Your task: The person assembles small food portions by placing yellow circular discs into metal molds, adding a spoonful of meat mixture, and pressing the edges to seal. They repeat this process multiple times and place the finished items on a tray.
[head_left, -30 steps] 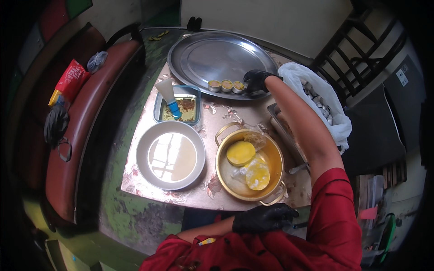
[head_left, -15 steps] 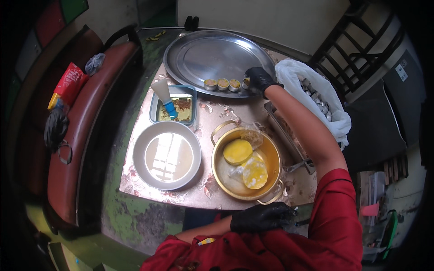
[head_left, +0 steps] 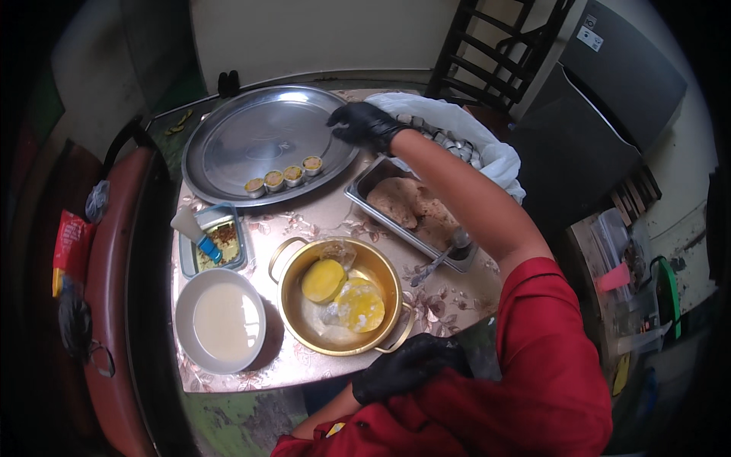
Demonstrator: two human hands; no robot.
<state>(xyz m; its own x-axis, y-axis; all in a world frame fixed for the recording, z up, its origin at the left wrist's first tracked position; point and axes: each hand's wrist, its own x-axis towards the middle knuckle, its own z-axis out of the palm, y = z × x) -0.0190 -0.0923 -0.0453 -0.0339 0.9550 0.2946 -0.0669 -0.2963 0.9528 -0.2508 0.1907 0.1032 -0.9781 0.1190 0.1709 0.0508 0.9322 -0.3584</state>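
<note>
My right hand [head_left: 364, 128], in a black glove, hovers over the right part of a large round steel tray [head_left: 228, 129]. Its fingers are slightly bent and apart, with nothing seen in them. Just below it, several small metal cups [head_left: 292, 177] with a yellow and pinkish filling stand in a row near the tray's front rim. My left hand [head_left: 407, 368], also black-gloved, rests close to my body at the table's near edge; its fingers are too dark to make out. Nearest to it is a golden pot [head_left: 289, 320] holding two round yellow pieces [head_left: 324, 281] and clear plastic.
A white bag [head_left: 502, 164] of metal cups stands beyond a steel pan [head_left: 381, 217] of pinkish-brown mince [head_left: 415, 206] with a spoon [head_left: 434, 270]. At left are a bowl of cloudy liquid [head_left: 227, 324] and a glass container [head_left: 242, 251] with a brush [head_left: 199, 238].
The fourth cup, earlier at my right hand, now stands released in the row. My right hand has lifted away from it. The view has turned rightward, uncovering the mince pan.
</note>
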